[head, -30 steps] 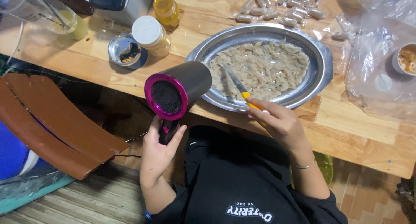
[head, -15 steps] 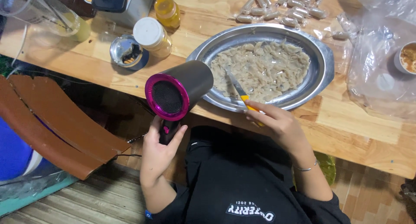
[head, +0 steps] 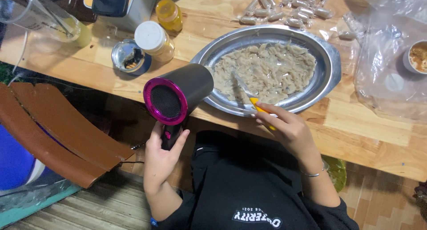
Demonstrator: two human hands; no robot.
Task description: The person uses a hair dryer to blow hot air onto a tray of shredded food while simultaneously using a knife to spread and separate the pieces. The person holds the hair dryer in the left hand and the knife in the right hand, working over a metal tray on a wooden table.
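Note:
My left hand grips the handle of a black hair dryer with a magenta rim, its barrel aimed at an oval metal tray on the wooden table. Pale, flat, shredded food pieces fill the tray. My right hand sits at the tray's near edge and holds a yellow-handled knife whose blade lies among the pieces.
Left of the tray stand a white-lidded jar, a yellow-lidded jar and an open tin. Wrapped candies lie behind the tray. Clear plastic bags and a small bowl lie at right. A brown chair stands at left.
The knife blade has shifted slightly within the food pieces. The hair dryer stays pointed at the tray.

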